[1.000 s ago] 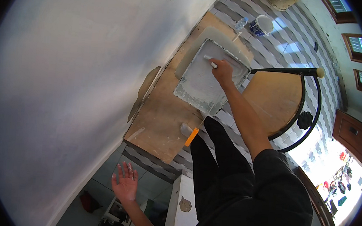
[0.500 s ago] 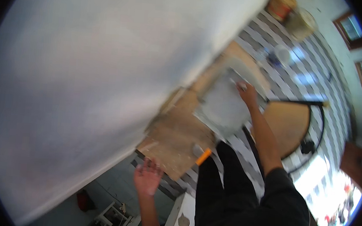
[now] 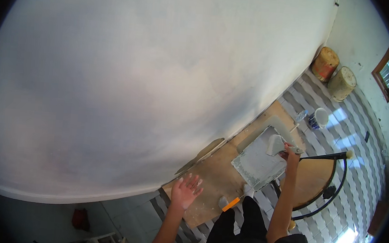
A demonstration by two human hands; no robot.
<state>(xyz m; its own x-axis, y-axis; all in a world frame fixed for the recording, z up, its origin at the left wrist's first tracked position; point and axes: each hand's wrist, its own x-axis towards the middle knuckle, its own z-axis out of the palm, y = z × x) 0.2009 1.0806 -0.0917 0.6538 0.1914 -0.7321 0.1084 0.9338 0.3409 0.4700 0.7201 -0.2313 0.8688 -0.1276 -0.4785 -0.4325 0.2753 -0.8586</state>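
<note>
My right hand (image 3: 289,152) is closed round the handle of a putty knife, whose wide pale blade (image 3: 275,145) points left over a rectangular board (image 3: 252,165) smeared with grey putty. The blade's face looks coated with pale material. Whether it touches the board I cannot tell. My left hand (image 3: 187,191) is empty, its fingers spread and palm showing, near the foot of the tall white wall (image 3: 129,84). The fingers look dusty or smeared.
I stand by a brown wooden sheet (image 3: 198,190) along the wall. An orange strip-shaped object (image 3: 231,204) shows near my feet. A black-framed round-topped stand (image 3: 316,176) is at right. Farther off are a white-and-blue bucket (image 3: 319,118), a clear bottle (image 3: 301,115) and two stained buckets (image 3: 325,63).
The view has swung, so more wall shows and the board sits lower and farther right. The putty knife's blade is now plainly visible over the board. My left hand stays open.
</note>
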